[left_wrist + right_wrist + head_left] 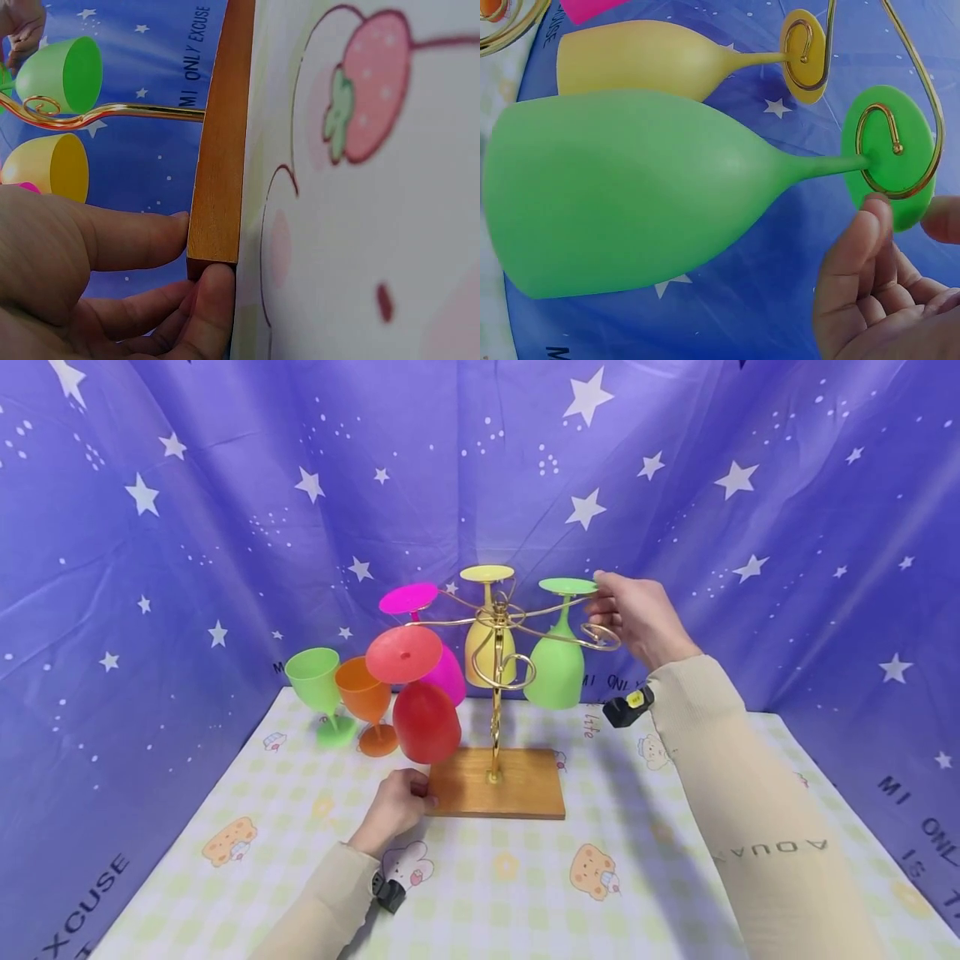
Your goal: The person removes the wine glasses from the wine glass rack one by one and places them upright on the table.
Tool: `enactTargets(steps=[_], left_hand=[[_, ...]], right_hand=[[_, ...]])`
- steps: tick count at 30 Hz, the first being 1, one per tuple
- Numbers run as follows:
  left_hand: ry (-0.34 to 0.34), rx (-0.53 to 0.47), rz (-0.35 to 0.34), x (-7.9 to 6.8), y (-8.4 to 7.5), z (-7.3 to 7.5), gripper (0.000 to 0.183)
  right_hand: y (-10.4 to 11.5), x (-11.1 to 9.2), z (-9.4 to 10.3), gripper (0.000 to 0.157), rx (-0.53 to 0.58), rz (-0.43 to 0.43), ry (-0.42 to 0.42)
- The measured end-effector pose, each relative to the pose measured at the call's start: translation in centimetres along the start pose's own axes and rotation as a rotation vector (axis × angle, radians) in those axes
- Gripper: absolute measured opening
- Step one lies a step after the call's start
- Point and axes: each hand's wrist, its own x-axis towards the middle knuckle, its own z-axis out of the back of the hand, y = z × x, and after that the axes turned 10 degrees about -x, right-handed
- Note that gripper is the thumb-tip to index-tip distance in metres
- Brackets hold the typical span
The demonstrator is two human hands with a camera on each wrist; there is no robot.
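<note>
My right hand (637, 617) pinches the foot edge of a green goblet (557, 668), which hangs upside down from a gold rack (497, 693). In the right wrist view, the rack's curled hook (909, 193) loops round the stem just under the foot, with fingertips right at the wire. My left hand (396, 810) grips the left front corner of the rack's wooden base (517, 789), thumb on top and fingers at the side and below. Also hanging inverted are a yellow goblet (480, 652), a magenta goblet (447, 675) and a red goblet (426, 727).
Upright on the table to the left of the rack stand a second green goblet (313, 681) and an orange goblet (363, 693). Two curled rack arms at the front right carry no goblet. A checked cloth (300, 860) covers the table; a purple starry curtain (480, 460) surrounds it.
</note>
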Motion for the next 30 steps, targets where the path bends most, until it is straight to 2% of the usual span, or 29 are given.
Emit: enactTargets(steps=[10,18,23,30], left_hand=[[0.000,0.012,0.023,0.1,0.0,0.1,0.018],[0.005,0.010,0.044,0.1,-0.2,0.1,0.020],[0.007,0.013,0.053,0.1,-0.1,0.1,0.022],[0.014,0.009,0.070,0.3,-0.1,0.1,0.024]], right_hand=[[0.9,0.3,-0.1,0.020,0.100,-0.060,0.046],[1.1,0.3,0.3,0.015,0.240,-0.129,0.093],[1.2,0.2,0.5,0.017,0.269,-0.174,0.076],[1.3,-0.4,0.6,0.017,0.247,-0.186,0.078]])
